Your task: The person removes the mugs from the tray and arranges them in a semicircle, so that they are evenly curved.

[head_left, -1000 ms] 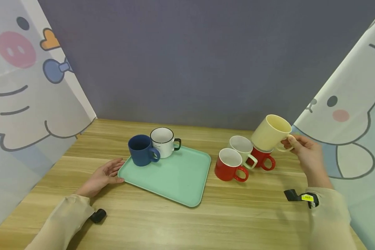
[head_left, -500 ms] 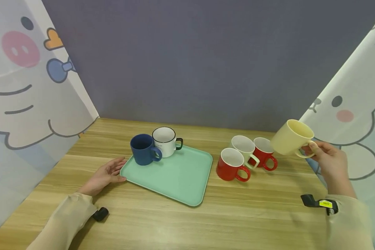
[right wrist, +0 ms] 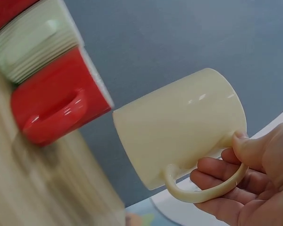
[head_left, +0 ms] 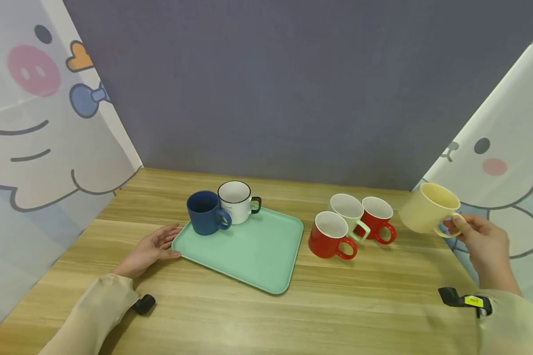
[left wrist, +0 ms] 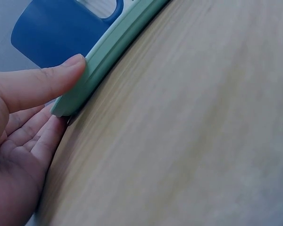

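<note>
My right hand (head_left: 486, 241) holds a pale yellow mug (head_left: 426, 209) by its handle, thumb on top and fingers passing through the loop. The mug is raised and tilted, its mouth toward the upper right. To its left stand a red mug (head_left: 375, 217), a pale green mug (head_left: 347, 209) and another red mug (head_left: 326, 236), close together. My left hand (head_left: 148, 249) lies at the left corner of a mint green tray (head_left: 248, 261), thumb against the rim (left wrist: 82, 77) and fingers loosely extended beside it. A blue mug (head_left: 206, 214) and a white black-rimmed mug (head_left: 235, 202) stand on the tray's far left.
The wooden table (head_left: 328, 305) reaches back to a grey upright panel (head_left: 266, 88). Cartoon-printed sheets flank it, with the right sheet (head_left: 511, 172) close behind the raised mug. Each wrist wears a small black camera.
My right hand has carried the yellow mug rightward and lower, away from over the rear red mug. The left hand stays at the tray corner; the head view has shifted slightly.
</note>
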The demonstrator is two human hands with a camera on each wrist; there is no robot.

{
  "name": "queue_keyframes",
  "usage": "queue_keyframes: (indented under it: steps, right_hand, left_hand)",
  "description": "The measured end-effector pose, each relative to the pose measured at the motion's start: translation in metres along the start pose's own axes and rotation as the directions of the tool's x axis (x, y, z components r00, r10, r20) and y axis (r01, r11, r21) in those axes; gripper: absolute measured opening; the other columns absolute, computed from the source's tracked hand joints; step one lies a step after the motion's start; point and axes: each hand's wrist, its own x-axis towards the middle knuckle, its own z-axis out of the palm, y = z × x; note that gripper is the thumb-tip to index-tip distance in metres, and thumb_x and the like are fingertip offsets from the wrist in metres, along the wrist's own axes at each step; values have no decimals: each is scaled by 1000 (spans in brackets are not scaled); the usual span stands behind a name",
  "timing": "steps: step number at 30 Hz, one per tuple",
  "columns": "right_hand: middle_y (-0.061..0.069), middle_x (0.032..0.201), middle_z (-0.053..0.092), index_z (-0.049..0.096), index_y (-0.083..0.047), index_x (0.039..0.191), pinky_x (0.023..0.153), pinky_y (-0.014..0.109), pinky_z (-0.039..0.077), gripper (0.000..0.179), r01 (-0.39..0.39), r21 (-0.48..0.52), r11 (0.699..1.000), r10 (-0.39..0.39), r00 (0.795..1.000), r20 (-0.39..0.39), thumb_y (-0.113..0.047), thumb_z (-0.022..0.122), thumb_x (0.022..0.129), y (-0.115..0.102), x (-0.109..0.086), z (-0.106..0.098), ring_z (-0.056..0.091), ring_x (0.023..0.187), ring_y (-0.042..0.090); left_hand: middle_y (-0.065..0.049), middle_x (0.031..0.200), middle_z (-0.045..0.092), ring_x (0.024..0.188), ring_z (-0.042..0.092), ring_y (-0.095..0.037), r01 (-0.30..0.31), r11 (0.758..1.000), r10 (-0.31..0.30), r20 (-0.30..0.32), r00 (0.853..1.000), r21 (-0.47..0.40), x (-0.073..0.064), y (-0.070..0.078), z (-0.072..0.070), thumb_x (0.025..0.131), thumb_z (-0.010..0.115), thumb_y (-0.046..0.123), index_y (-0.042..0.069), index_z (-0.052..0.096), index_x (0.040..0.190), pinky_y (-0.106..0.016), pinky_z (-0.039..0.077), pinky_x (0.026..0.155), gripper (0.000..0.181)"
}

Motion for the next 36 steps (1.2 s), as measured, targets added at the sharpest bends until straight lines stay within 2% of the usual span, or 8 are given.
queue_keyframes:
  steps: [5, 11, 13, 17, 21, 26, 32, 36]
  right_hand:
    - [-24, 71, 67, 71, -30, 82, 57, 10, 43, 21, 16, -135, 991, -16, 1000, 2, -33, 60, 100, 14, -2, 2, 57, 68, -3]
    - [-23, 70, 66, 71, -29, 79, 58, 9, 45, 24, 28, -140, 990, -30, 999, -15, -30, 60, 101, 34, -4, 7, 56, 67, -3]
    - [-23, 69, 66, 71, -29, 78, 57, 9, 46, 25, 25, -133, 991, -28, 999, -23, -28, 60, 101, 39, -5, 10, 56, 66, -2]
    - [-26, 67, 64, 70, -29, 78, 55, 13, 45, 27, 14, -199, 980, -22, 999, -37, -31, 58, 102, 48, -10, 17, 53, 64, -1]
    - [-28, 69, 64, 71, -27, 80, 57, 14, 45, 27, 10, -236, 972, -17, 1000, -27, -32, 56, 103, 54, -13, 24, 54, 66, -3]
    - [-28, 70, 65, 72, -22, 81, 59, 11, 47, 25, -5, -161, 987, 2, 1000, -20, -28, 59, 102, 56, -14, 32, 56, 67, -3]
    - [-29, 70, 64, 70, -24, 79, 58, 15, 45, 26, -64, -157, 986, 60, 998, -29, -31, 59, 101, 59, -17, 39, 55, 68, -3]
    - [-25, 71, 66, 71, -20, 79, 60, 11, 47, 25, -36, -79, 996, 36, 999, -2, -24, 60, 101, 63, -19, 39, 57, 69, -5]
  left_hand:
    - [-36, 153, 26, 125, 45, -6, 3, 1000, -3, -3, 1000, -7, 0, -1, 1, 84, 77, 1, -11, 19, 153, -8, 41, 95, 90]
    - [-36, 153, 26, 124, 45, -4, 4, 1000, -4, 0, 1000, -11, 1, -2, 2, 84, 76, 0, -11, 18, 153, -8, 40, 95, 91]
    - [-36, 153, 26, 128, 45, -12, 4, 1000, -4, -2, 1000, -10, 1, -1, 2, 85, 76, 0, -11, 18, 153, -8, 40, 96, 91]
    - [-37, 152, 26, 135, 40, -29, -2, 1000, 2, 1, 1000, -5, 1, 0, 2, 85, 76, 0, -12, 18, 152, -9, 40, 95, 90]
    - [-37, 152, 26, 130, 44, -15, 1, 1000, -1, 2, 1000, -5, 1, -1, 2, 84, 77, 0, -12, 18, 152, -8, 40, 96, 91]
    - [-37, 152, 26, 118, 45, 6, 1, 1000, -1, -6, 1000, -27, -1, -1, 1, 83, 77, -1, -12, 17, 153, -8, 40, 96, 92]
    - [-38, 153, 24, 116, 45, 10, -8, 1000, 8, -4, 1000, -24, -1, -1, 1, 84, 76, -1, -13, 16, 153, -7, 40, 96, 91]
    - [-39, 152, 24, 116, 46, 10, -19, 1000, 19, 0, 1000, -19, 0, -1, 3, 84, 75, -1, -13, 16, 152, -7, 40, 95, 91]
